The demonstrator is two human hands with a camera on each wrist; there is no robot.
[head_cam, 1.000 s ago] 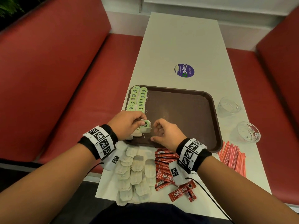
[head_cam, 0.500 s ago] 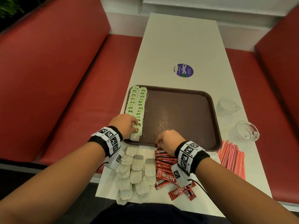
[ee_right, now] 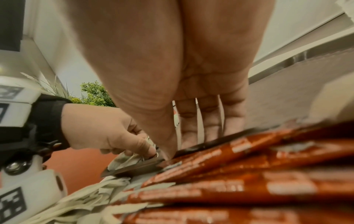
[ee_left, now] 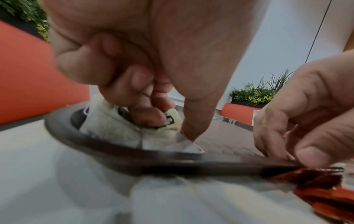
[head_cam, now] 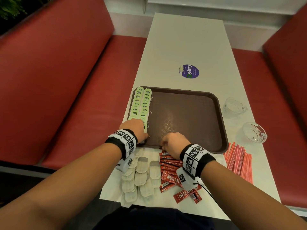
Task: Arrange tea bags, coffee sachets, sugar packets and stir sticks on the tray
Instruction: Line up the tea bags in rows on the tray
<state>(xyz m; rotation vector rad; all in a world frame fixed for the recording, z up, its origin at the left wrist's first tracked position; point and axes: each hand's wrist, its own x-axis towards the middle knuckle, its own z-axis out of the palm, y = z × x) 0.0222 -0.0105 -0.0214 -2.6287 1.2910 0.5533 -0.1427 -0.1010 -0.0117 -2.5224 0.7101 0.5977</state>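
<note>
My left grip (ee_left: 153,84) was down in the near-left corner of the tray (head_cam: 221,130), thumb tip and curled fingers (ee_left: 145,115) pressing on the nearest tea bag (ee_left: 168,141); whether it was pinched or only pressed, I couldn't tell. That bag sat at the near end of two rows of green-tagged tea bags (head_cam: 141,103) lined up along the tray's left edge. My right grip (head_cam: 174,142) hung over the tray's near rim, fingers (ee_right: 210,121) mostly straight and pointing down, thumb tip touching the top red coffee sachet (ee_right: 210,153) just outside the rim. Nothing was plainly held there. The two hands were close, not touching.

The brown tray lay on the white desk (head_cam: 186,40), its middle and right bare. On the desk, near side: loose untagged tea bags (head_cam: 141,176) in a pile under my left wrist, red coffee sachets (head_cam: 169,171) fanned beside them under my right wrist, one more sachet (head_cam: 186,195) by the desk edge. Red stir sticks (head_cam: 239,160) lay in a bundle right of the tray's near corner. Two clear glass cups (head_cam: 254,131) stood right of the tray. A round purple sticker (head_cam: 189,71) sat past the tray. Red bench seats (head_cam: 66,80) on both sides.
</note>
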